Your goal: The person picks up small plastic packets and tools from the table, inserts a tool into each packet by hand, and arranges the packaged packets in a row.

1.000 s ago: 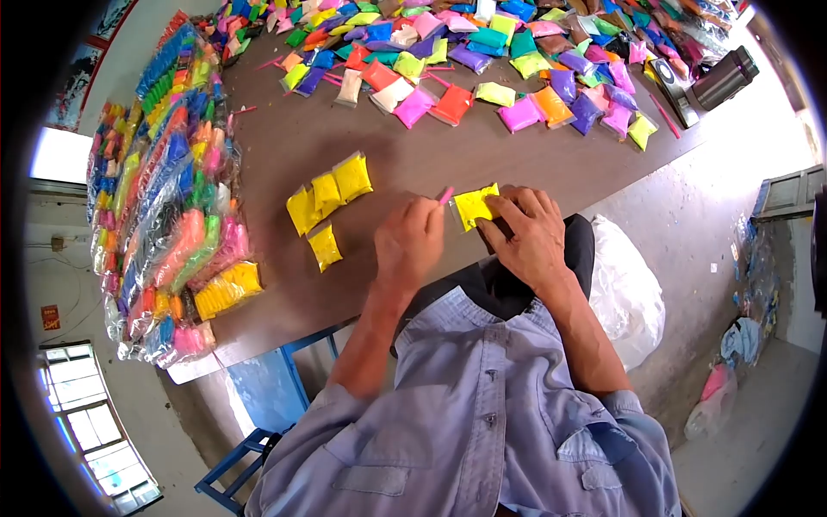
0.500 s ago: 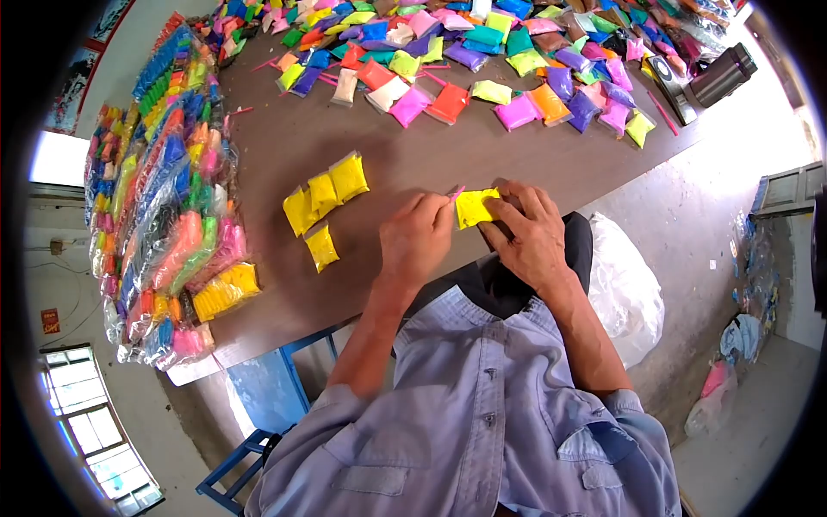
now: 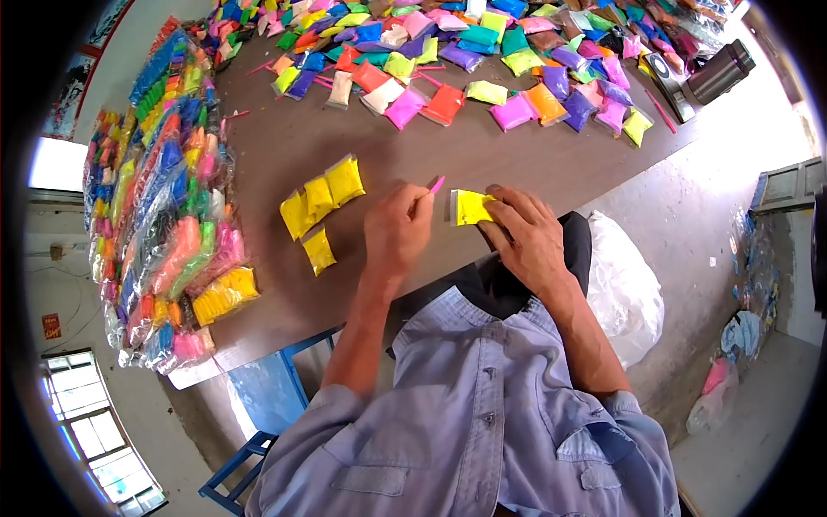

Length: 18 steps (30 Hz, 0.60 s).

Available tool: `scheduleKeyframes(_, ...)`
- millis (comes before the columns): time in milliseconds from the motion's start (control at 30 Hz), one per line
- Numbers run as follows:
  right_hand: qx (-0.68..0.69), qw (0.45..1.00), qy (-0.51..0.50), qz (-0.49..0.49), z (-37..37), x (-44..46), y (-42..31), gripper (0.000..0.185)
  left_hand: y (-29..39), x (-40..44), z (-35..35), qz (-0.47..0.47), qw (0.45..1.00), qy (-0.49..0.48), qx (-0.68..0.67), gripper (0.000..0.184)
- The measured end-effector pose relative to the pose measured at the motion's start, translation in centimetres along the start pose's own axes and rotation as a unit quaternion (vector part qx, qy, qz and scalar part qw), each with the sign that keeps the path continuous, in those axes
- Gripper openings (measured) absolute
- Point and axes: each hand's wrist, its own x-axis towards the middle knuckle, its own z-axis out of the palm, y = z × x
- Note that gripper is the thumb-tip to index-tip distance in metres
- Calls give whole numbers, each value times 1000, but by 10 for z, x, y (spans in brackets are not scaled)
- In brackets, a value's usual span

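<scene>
My left hand (image 3: 397,226) is closed on a small pink stick (image 3: 438,184), whose tip points up and to the right. A yellow packet (image 3: 471,208) with a clear edge on its left side lies at the table's front edge. My right hand (image 3: 525,231) grips the right end of this packet between thumb and fingers. A gap separates the pink stick from the packet. Left of my left hand, several yellow packets (image 3: 345,180) lie overlapping in a slanted row, with a single yellow packet (image 3: 319,251) just below them.
Large clear bags of colourful packets (image 3: 185,233) line the table's (image 3: 258,164) left side. Many loose coloured packets (image 3: 444,103) cover its far part. A dark metal flask (image 3: 722,73) stands at the back right. A white plastic bag (image 3: 622,289) sits right of my lap, a blue stool (image 3: 267,388) lower left.
My left hand first came up to the packet's left edge with the pink stick, then drew back to the left. My right hand has kept its hold on the packet.
</scene>
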Motion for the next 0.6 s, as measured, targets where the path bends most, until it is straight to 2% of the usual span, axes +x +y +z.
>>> scheduleKeyframes(33,-1,1000,0,0,-1,-1,-1,26,-2,-3,0,-32,998,-5,-45,6)
scheduleKeyframes(133,60,997,24,35,-4,-8,-5,21,-5,-8,-3,-76,995,2,-64,5)
scheduleKeyframes(167,176,972,20,155,-2,-14,-4,19,-4,-10,-4,-77,995,1,-65,5)
scheduleKeyframes(200,287,919,16,270,-3,-17,-7,19,0,-11,-5,-75,994,1,-78,6)
scheduleKeyframes(233,405,862,35,303,-7,-17,-12,27,5,-12,-5,-74,993,2,-91,6)
scheduleKeyframes(267,404,862,35,303,-8,-19,-13,27,9,-15,-4,-74,993,2,-92,6)
scheduleKeyframes(333,510,767,36,388,-12,-24,-12,33,16,-19,1,-86,988,-22,-125,7)
scheduleKeyframes(367,534,742,27,403,-12,-28,-9,35,17,-19,3,-85,988,-23,-127,7)
scheduleKeyframes(400,533,743,29,405,-14,-30,-9,35,16,-19,6,-39,995,-9,-94,7)
scheduleKeyframes(433,577,701,29,418,-17,-32,-8,36,16,-19,9,8,998,5,-61,7)
scheduleKeyframes(467,619,656,30,429,-20,-35,-8,36,17,-21,9,9,998,3,-63,7)
scheduleKeyframes(533,633,646,30,426,-23,-38,-6,37,16,-24,5,49,994,-5,96,9)
scheduleKeyframes(600,694,591,20,412,-26,-40,-7,36,16,-21,-1,74,991,-5,108,9)
